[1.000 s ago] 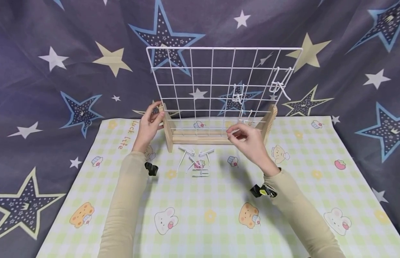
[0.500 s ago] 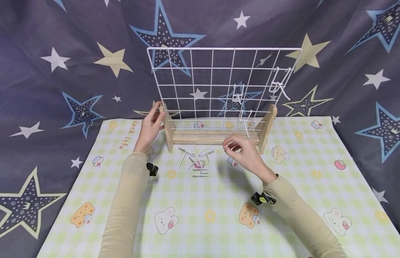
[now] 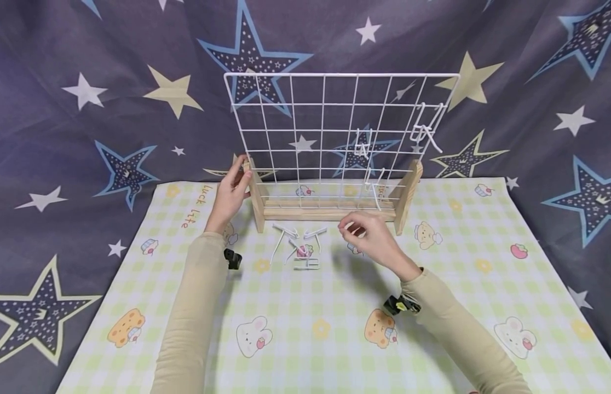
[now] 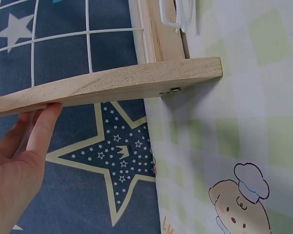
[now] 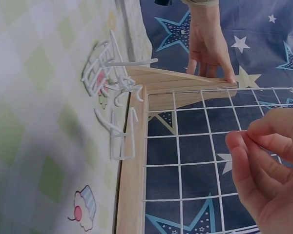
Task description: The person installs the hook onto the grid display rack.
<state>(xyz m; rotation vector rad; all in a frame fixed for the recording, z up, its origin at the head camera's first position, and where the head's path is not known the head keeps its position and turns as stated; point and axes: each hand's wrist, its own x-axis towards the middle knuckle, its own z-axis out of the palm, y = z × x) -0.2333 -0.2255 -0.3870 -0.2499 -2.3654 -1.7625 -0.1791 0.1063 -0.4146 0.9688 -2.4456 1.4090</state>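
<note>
A white wire grid rack [image 3: 323, 130] stands upright in a wooden base [image 3: 330, 212] with an end post on each side. My left hand [image 3: 229, 194] grips the upper end of the left wooden post [image 3: 257, 200], and its fingertips meet the post in the left wrist view [image 4: 136, 83]. Just in front of the base hovers my right hand [image 3: 372, 235], fingers loosely bent with thumb and fingertips close together; nothing shows between them. Three white hooks hang on the grid: one upper right [image 3: 422, 128], one mid-right [image 3: 362, 149], one lower right [image 3: 376, 198].
Several loose white hooks [image 3: 315, 233] lie on the checked tablecloth [image 3: 295, 306] before the base, left of my right hand. A dark star-patterned cloth [image 3: 138, 33] hangs behind the table.
My right hand has drawn back from the lower right of the grid, down and slightly left, uncovering the hook there. The left hand stays at its post.
</note>
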